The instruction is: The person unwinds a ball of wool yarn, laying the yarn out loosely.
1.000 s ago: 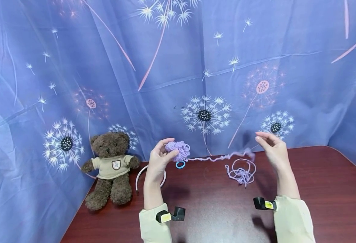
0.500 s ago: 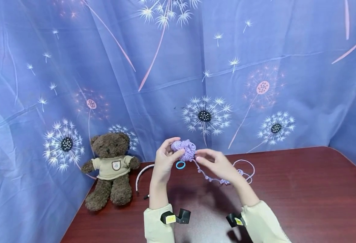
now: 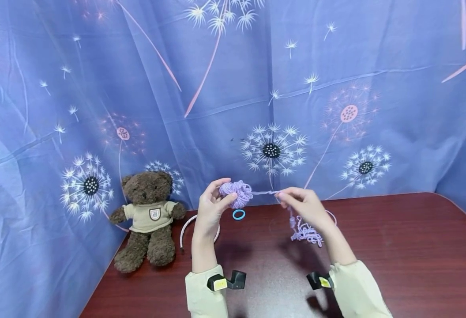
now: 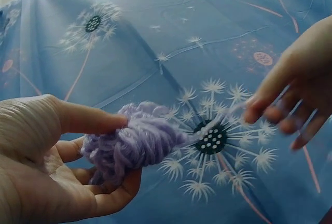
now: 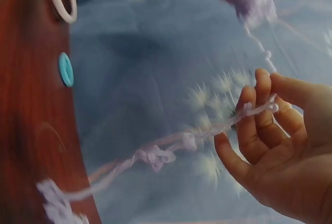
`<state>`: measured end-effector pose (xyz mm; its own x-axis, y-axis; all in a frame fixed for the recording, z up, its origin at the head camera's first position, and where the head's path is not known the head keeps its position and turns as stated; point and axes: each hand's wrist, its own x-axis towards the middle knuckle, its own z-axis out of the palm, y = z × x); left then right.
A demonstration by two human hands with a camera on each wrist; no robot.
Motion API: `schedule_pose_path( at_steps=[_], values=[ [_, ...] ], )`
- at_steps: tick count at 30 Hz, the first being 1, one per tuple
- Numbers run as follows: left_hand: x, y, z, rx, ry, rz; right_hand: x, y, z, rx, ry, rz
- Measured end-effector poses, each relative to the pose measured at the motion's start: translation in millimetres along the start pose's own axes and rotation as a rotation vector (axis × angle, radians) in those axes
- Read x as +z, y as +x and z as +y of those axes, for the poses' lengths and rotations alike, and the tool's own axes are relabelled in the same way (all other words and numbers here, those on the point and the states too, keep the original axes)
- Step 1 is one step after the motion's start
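Observation:
My left hand (image 3: 210, 206) grips a lilac ball of yarn (image 3: 238, 194) between thumb and fingers, raised above the table. From the ball a strand of yarn (image 3: 262, 192) runs taut to my right hand (image 3: 305, 207), which pinches it between thumb and fingertips. In the right wrist view the knotty, crimped tail of yarn (image 5: 155, 156) passes under the fingers and hangs down to the table. There a loose tangle of the same yarn (image 3: 307, 234) lies, partly hidden behind the right hand in the head view.
A brown teddy bear (image 3: 147, 221) in a beige shirt sits at the table's left. A white headband (image 3: 184, 229) lies beside it, partly behind the left arm. A blue ring (image 3: 238, 214) rests near the back edge of the dark red table (image 3: 407, 247), before a dandelion-print curtain (image 3: 225, 145).
The right hand came in from far right to the ball, then drew back rightward with a strand pinched. The left hand kept its hold on the ball, shifting slightly.

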<state>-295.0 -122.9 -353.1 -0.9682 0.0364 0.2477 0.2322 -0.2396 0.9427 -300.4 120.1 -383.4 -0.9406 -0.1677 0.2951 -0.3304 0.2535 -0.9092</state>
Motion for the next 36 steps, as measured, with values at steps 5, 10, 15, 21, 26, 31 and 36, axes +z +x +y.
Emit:
schedule_pose_path(
  at_steps=[5,10,15,21,26,31,36],
  values=[
    [-3.0,-0.5,0.2,-0.016,0.011,-0.028,-30.4,-3.8,4.5,0.035,-0.022,0.139],
    [-3.9,0.4,-1.3,-0.024,0.059,-0.052,-54.2,-8.1,12.0,0.057,0.084,0.263],
    [-5.9,1.7,-2.5,-0.028,0.077,-0.042,-71.7,-11.9,20.3,0.056,0.243,0.365],
    [-11.2,3.0,-1.8,-0.033,0.081,0.013,-89.6,-17.6,29.9,0.044,0.393,0.470],
    [-15.7,3.0,0.4,-0.043,0.089,0.042,-103.4,-22.5,39.8,0.034,0.505,0.566],
    [-18.8,1.7,2.1,-0.054,0.086,0.040,-108.7,-23.3,47.6,0.092,0.551,0.633],
    [-20.4,0.9,2.4,-0.062,0.060,0.048,-117.9,-25.9,51.3,0.181,0.559,0.779]
  ],
)
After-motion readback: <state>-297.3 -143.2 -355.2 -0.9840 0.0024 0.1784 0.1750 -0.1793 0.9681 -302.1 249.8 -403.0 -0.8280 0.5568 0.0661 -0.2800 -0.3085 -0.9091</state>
